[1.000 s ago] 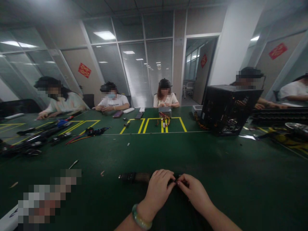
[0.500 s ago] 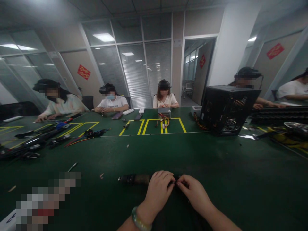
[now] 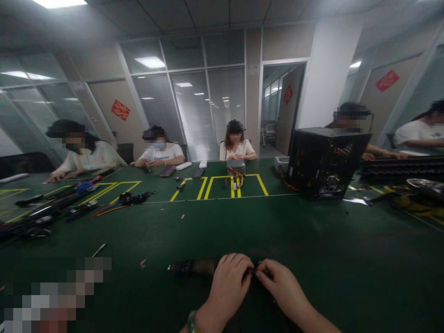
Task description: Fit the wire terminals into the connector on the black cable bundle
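Note:
My left hand (image 3: 227, 286) and my right hand (image 3: 281, 289) meet low in the middle of the view, fingers curled and pinched together over a small dark part I cannot make out. A dark cylindrical bundle (image 3: 192, 267) lies on the green table (image 3: 312, 240) and runs from the left under my left hand. A green bracelet (image 3: 191, 322) circles my left wrist at the bottom edge.
A black computer case (image 3: 324, 162) stands at the right. Cables and dark parts (image 3: 69, 208) lie at the left. Yellow tape boxes (image 3: 222, 185) mark the far side, where several people sit working. A small rod (image 3: 99, 249) and scraps lie near me.
My view has tilted up a little, so both hands sit lower in the picture. The hands keep the same pinched hold on the small part.

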A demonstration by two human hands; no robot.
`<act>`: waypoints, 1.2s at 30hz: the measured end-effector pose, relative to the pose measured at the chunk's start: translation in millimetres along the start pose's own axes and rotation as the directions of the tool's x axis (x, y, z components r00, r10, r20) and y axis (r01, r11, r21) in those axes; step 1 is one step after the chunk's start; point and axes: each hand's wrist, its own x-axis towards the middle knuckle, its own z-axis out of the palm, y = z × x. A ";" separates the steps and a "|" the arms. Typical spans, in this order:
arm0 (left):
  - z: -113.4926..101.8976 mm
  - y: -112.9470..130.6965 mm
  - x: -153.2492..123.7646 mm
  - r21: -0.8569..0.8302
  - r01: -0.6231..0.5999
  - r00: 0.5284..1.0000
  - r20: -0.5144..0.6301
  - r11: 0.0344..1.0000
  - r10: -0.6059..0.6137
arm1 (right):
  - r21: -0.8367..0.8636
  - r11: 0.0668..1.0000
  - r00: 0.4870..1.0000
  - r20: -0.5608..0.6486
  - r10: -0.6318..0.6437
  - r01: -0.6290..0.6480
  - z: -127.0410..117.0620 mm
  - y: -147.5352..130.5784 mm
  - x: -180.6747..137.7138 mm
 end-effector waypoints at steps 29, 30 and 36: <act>-1.4 1.4 -4.1 0.121 -0.059 0.997 -0.034 0.991 0.064 | -0.046 0.998 0.997 -0.063 -0.037 0.035 1.8 -0.4 -4.3; -1.9 1.5 -4.5 0.122 -0.065 0.997 -0.032 0.990 0.069 | -0.058 0.998 0.997 -0.066 -0.040 0.036 1.8 -0.7 -4.5; -5.8 5.1 -7.7 0.131 -0.084 0.996 -0.030 0.988 0.089 | -0.072 0.997 0.997 -0.065 -0.043 0.038 0.8 -2.6 -7.5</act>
